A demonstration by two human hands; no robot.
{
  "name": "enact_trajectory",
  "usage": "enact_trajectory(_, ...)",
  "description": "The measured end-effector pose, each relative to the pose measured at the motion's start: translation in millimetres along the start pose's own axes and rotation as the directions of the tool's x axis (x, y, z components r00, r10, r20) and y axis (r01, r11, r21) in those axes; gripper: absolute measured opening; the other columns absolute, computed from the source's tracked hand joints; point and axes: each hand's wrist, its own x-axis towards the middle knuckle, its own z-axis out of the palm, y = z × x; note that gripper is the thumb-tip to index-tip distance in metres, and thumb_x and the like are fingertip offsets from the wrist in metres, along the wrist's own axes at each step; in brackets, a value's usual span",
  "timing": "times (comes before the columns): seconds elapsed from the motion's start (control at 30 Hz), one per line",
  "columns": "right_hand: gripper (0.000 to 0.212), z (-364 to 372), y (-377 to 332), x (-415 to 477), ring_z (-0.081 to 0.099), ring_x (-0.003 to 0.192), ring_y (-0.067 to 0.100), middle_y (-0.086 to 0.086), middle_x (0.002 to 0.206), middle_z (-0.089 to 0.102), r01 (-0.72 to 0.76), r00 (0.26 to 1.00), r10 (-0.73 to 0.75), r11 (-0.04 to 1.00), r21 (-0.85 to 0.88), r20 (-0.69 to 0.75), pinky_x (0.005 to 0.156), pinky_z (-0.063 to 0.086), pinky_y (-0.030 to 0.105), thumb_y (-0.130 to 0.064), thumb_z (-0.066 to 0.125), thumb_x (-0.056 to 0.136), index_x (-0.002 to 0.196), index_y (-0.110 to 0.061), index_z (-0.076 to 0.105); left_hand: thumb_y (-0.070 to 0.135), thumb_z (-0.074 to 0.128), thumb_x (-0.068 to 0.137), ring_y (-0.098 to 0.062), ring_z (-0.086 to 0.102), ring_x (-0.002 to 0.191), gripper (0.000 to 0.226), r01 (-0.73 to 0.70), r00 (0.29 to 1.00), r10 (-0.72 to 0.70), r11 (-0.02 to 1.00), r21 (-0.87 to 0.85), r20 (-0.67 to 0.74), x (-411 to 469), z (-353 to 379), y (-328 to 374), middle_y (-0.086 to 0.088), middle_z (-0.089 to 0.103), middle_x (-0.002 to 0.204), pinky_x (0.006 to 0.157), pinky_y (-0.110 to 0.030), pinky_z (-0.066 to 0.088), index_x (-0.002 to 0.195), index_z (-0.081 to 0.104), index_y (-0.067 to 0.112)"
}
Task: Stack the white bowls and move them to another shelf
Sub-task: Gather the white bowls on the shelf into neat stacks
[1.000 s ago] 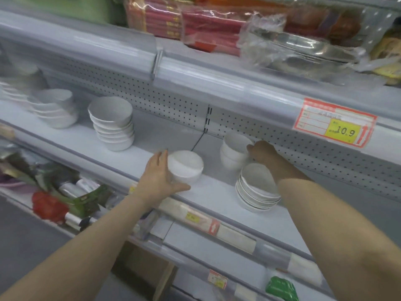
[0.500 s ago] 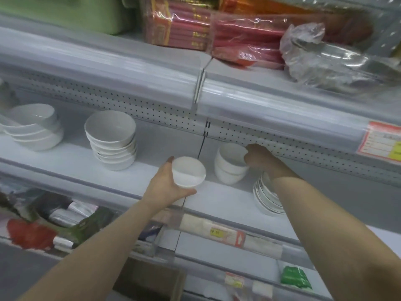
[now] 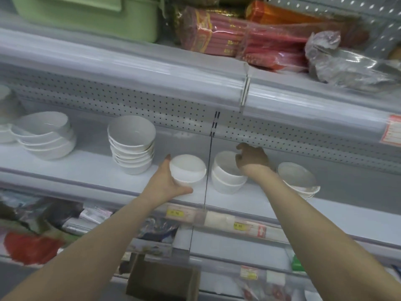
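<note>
White shop shelving fills the view, seen from the head camera of a person whose two bare forearms reach forward. Nearest, a brown cardboard box (image 3: 162,281) is seen below the lower shelf (image 3: 217,242), where blurred packaged goods are laid to the left. A yellow price label (image 3: 173,212) is fixed to the front edge of the middle shelf (image 3: 86,168).

On that middle shelf, a single white bowl (image 3: 187,171) is gripped by the left hand (image 3: 165,185), with the thumb under its near side and the fingers wrapped round its left side. Whether the bowl is resting on the shelf or lifted cannot be told. Just to its right, a two-bowl stack (image 3: 225,178) is held by the right hand (image 3: 252,158), whose fingers are curled over the far rim of the top bowl. Just beside the right wrist, a stack of shallow dishes (image 3: 299,179) is seen tilted. To the left, a taller stack of bowls (image 3: 132,144) is placed, and further left a stack of wide bowls (image 3: 45,135).

Behind them, a perforated back panel (image 3: 108,98) is seen. On the top shelf (image 3: 130,61) a green plastic tub (image 3: 86,16), red packets (image 3: 238,38) and plastic-wrapped metal ware (image 3: 351,64) are stored. A red-edged price tag (image 3: 392,132) is partly cut off at the right.
</note>
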Motion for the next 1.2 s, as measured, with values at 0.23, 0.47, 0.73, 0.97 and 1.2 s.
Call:
enact_trajectory(0.23,0.031,6,-74,-17,0.045,0.120,0.035,0.017,0.118,0.058,0.432,0.872,-0.467,0.875,-0.218,-0.146,0.094,0.036,0.032,-0.020,0.047,0.097,0.124,-0.015,0.062,0.045,0.082,0.074,-0.022,0.054,0.122,0.082,-0.152,0.988,0.153,0.976,0.158,0.008,-7,-16,-23,-0.002,0.059,0.136,0.096,-0.031,0.043,0.142,0.045,0.019)
enact_trajectory(0.47,0.009,32,-105,8,0.054,0.102,0.028,0.003,0.082,0.051,0.341,0.938,-0.298,0.879,-0.334,0.176,0.093,0.034,0.042,-0.010,0.050,0.089,0.094,-0.015,0.056,0.050,0.076,0.078,-0.023,0.050,0.127,0.080,-0.127,0.992,0.116,0.944,0.303,0.054,-7,-15,-33,-0.005,0.055,0.141,0.105,-0.034,0.039,0.143,0.047,0.015)
enact_trajectory(0.73,0.027,-12,-84,16,0.050,0.069,0.023,-0.001,0.066,0.050,0.303,0.951,-0.302,0.953,0.008,-0.065,0.065,0.033,0.031,-0.019,0.048,0.090,0.063,-0.018,0.047,0.051,0.068,0.085,-0.025,0.048,0.128,0.068,-0.163,0.987,0.147,0.895,0.416,0.070,2,-15,-28,-0.005,0.054,0.140,0.108,-0.032,0.035,0.141,0.051,0.016)
enact_trajectory(0.97,0.023,-60,-13,-2,0.061,0.070,0.014,-0.009,0.052,0.062,0.049,0.995,-0.013,0.930,0.364,-0.100,0.056,0.036,0.025,-0.020,0.050,0.086,0.065,-0.018,0.059,0.054,0.082,0.070,-0.017,0.044,0.134,0.099,-0.225,0.966,0.202,0.964,0.140,0.162,14,32,34,0.000,0.047,0.146,0.107,-0.027,0.036,0.150,0.035,0.019)
enact_trajectory(1.2,0.029,-58,32,-20,0.063,0.068,0.019,0.001,0.062,0.069,-0.066,0.992,0.095,0.952,0.300,-0.083,0.056,0.039,0.022,-0.014,0.048,0.085,0.058,-0.014,0.061,0.053,0.091,0.045,-0.009,0.058,0.113,0.109,-0.136,0.981,0.158,0.973,-0.185,0.111,22,83,57,0.016,0.058,0.124,0.093,-0.033,0.052,0.137,0.036,0.037)
